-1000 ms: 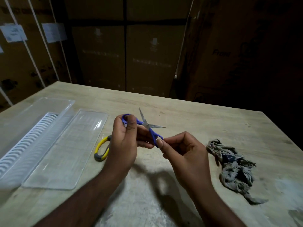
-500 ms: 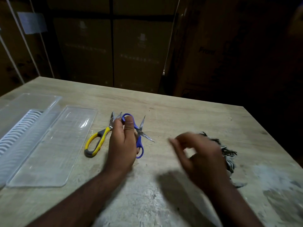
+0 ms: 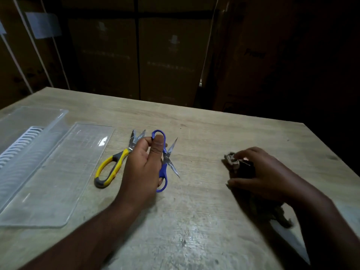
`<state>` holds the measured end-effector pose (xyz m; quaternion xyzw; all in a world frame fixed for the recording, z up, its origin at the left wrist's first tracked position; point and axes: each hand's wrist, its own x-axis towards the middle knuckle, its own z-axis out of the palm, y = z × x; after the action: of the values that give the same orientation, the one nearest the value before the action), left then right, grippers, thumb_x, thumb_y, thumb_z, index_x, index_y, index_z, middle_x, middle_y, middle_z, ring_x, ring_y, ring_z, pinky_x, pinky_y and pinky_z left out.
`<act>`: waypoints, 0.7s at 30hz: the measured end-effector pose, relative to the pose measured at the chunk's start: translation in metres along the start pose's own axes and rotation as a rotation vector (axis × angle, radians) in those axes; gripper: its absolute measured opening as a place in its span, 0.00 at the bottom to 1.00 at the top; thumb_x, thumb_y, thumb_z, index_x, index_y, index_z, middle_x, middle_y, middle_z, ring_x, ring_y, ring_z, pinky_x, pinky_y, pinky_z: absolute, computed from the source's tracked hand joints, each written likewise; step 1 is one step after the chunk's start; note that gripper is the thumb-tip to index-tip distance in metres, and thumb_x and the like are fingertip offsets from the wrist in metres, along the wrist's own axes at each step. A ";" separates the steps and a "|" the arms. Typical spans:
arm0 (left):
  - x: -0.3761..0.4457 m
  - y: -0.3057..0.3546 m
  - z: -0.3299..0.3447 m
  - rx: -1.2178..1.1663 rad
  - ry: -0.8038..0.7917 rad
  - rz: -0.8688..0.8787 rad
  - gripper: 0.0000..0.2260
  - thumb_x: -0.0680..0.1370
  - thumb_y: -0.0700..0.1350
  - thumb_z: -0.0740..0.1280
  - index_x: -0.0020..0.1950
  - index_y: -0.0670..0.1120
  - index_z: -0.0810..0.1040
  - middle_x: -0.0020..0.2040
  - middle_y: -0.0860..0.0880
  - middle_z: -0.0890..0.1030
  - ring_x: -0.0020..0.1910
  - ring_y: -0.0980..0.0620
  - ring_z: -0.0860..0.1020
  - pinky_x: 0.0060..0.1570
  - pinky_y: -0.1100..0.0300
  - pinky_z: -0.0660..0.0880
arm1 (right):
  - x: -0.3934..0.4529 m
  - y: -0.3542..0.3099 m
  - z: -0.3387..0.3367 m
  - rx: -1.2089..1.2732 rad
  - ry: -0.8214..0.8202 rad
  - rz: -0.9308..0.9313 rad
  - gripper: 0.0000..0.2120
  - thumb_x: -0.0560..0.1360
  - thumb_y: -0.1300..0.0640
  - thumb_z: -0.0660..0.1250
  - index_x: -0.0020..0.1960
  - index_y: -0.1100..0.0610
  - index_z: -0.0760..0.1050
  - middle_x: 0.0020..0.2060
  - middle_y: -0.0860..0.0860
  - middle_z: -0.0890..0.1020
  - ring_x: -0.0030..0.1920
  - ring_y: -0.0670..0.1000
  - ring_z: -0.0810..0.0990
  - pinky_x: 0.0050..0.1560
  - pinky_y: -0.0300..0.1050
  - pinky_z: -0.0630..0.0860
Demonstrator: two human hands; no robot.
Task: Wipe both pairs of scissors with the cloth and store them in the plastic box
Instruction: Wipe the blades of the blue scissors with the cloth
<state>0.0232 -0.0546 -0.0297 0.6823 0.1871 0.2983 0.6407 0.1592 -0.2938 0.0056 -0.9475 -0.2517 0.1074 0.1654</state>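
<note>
My left hand (image 3: pixel 144 166) holds the blue scissors (image 3: pixel 164 168) by the handles above the table's middle, their blades spread open and pointing right. The yellow and grey scissors (image 3: pixel 113 166) lie flat on the table just left of that hand, blade tips pointing away from me. My right hand (image 3: pixel 259 176) is closed over the crumpled grey cloth (image 3: pixel 231 162) at the right of the table; part of the cloth trails out under my wrist. The clear plastic box (image 3: pixel 29 117) stands at the far left with a white ribbed insert (image 3: pixel 21 141) inside.
The box's clear flat lid (image 3: pixel 58 182) lies on the wooden table (image 3: pixel 194 221) between the box and the yellow scissors. Dark cardboard cartons stand behind the table's far edge. The table's right edge runs close behind the cloth.
My right hand let go of the blue scissors, swung right and closed on the cloth. My left hand kept the blue scissors and lowered them slightly.
</note>
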 end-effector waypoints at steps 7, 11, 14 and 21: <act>0.004 -0.005 0.003 0.021 -0.022 0.008 0.20 0.82 0.60 0.59 0.50 0.43 0.74 0.25 0.54 0.69 0.23 0.56 0.64 0.21 0.61 0.65 | -0.019 0.027 -0.025 -0.115 0.026 0.237 0.33 0.62 0.28 0.72 0.60 0.44 0.73 0.57 0.44 0.77 0.53 0.46 0.78 0.48 0.43 0.77; 0.004 -0.004 0.003 0.033 -0.028 -0.001 0.20 0.82 0.60 0.60 0.49 0.42 0.73 0.25 0.54 0.68 0.22 0.57 0.64 0.21 0.60 0.64 | -0.020 0.032 -0.025 -0.159 -0.146 0.269 0.25 0.62 0.28 0.73 0.51 0.41 0.73 0.49 0.43 0.80 0.47 0.44 0.79 0.43 0.42 0.78; 0.004 -0.002 0.002 0.042 -0.032 0.000 0.20 0.82 0.60 0.60 0.50 0.42 0.74 0.26 0.53 0.69 0.22 0.56 0.65 0.21 0.61 0.65 | -0.018 0.020 -0.023 -0.023 -0.009 0.158 0.11 0.72 0.45 0.77 0.45 0.48 0.77 0.43 0.49 0.83 0.43 0.51 0.82 0.44 0.55 0.80; 0.000 0.005 -0.002 0.026 -0.030 0.000 0.19 0.83 0.59 0.60 0.50 0.43 0.75 0.27 0.53 0.70 0.22 0.57 0.65 0.20 0.62 0.66 | -0.023 0.001 -0.025 0.711 0.192 0.006 0.10 0.72 0.56 0.74 0.44 0.62 0.78 0.40 0.64 0.81 0.40 0.57 0.80 0.36 0.45 0.74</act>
<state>0.0213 -0.0533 -0.0250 0.6951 0.1810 0.2855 0.6345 0.1472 -0.3136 0.0314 -0.8374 -0.1791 0.0991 0.5068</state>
